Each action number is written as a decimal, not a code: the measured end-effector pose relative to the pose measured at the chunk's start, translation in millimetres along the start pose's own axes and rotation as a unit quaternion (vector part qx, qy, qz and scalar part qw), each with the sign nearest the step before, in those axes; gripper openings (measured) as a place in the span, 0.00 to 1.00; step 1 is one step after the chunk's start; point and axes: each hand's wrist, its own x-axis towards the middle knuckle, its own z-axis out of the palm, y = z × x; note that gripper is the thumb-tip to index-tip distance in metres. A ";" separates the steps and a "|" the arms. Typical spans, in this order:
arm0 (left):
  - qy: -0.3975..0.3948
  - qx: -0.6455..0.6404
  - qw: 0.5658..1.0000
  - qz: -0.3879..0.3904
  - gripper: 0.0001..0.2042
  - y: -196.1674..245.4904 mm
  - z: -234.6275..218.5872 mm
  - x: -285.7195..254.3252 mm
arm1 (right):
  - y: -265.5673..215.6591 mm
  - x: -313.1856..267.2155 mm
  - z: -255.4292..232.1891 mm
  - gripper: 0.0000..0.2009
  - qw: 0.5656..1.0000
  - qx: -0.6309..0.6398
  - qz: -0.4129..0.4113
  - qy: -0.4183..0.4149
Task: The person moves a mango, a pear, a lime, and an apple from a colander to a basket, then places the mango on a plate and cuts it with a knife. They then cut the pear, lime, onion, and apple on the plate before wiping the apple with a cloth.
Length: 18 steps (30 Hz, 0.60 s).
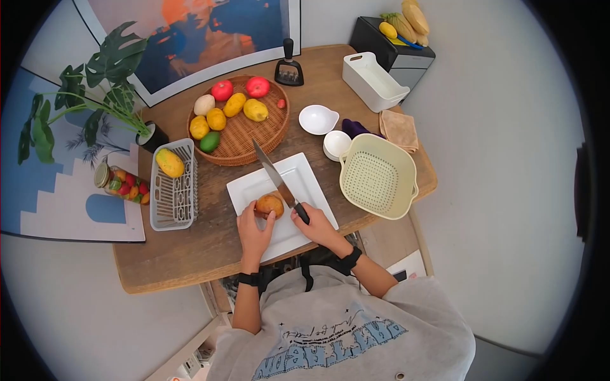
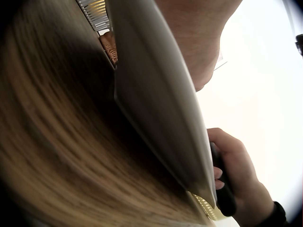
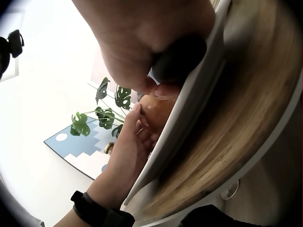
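Note:
On the white square plate (image 1: 308, 178) in the head view lies a round, orange-brown food item (image 1: 269, 205), smooth and shiny in the right wrist view. My left hand (image 1: 253, 236) holds it from the near left side, thumb and fingers spread around it. Just to its right, my right hand (image 1: 319, 227) grips the black handle of a knife (image 1: 273, 173). The blade points away toward the basket and passes beside the item. In the left wrist view the plate (image 2: 156, 90) hides the item, while the knife handle (image 2: 222, 184) shows in my right hand.
A wicker basket (image 1: 274, 141) of fruit stands behind the plate. Left are a grey plastic basket (image 1: 171, 219) and a jar (image 1: 124, 181); a cream colander (image 1: 378, 181), white bowls (image 1: 319, 119) and a folded brown cloth (image 1: 399, 130) stand right. The table edge (image 1: 210, 270) runs close before me.

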 end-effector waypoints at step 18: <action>0.001 -0.001 1.000 -0.001 0.26 -0.3 0.2 -0.1 | -1.7 -0.7 0.8 0.09 1.000 0.000 -0.012 0.016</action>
